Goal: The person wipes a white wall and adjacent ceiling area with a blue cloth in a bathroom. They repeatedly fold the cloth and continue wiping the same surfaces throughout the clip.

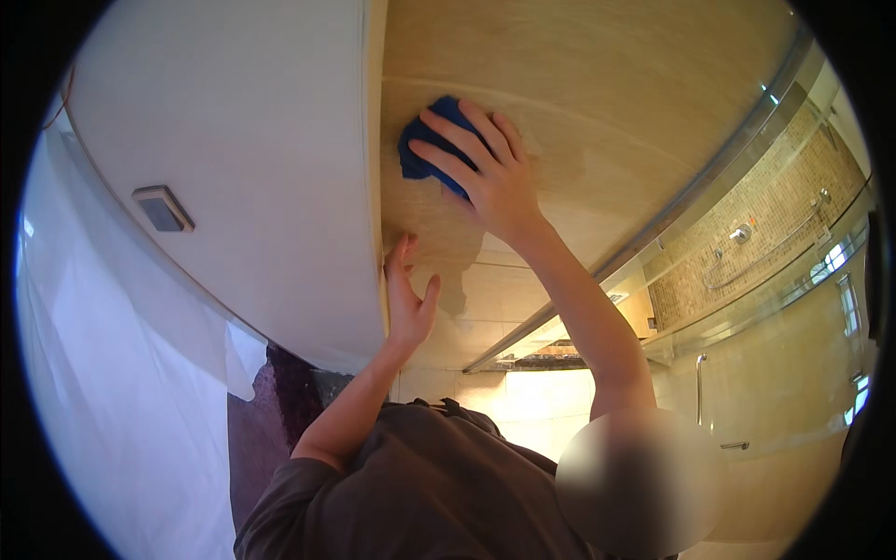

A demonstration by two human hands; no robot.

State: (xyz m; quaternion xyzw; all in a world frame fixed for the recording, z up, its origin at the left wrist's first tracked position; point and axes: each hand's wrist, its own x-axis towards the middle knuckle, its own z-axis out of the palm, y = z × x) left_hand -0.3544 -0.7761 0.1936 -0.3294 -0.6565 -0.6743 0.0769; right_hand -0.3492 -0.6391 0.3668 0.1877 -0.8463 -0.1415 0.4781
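Observation:
My right hand (490, 171) is spread over a blue cloth (448, 112), pressing it against the beige tiled wall (595, 91). Lower down, my left hand (411, 301) rests at the pale edge trim (378, 175) where the tile meets a white wall panel; its thumb stands apart from the fingers and it holds nothing. Darker, wet-looking patches (465, 269) mark the tile below and beside the cloth.
A metal-edged glass shower screen (672, 203) runs along the right, with a hand shower (822, 199) and mixer valve (740, 234) beyond. On the white wall is a switch plate (164, 208). White sheeting (112, 315) hangs at left.

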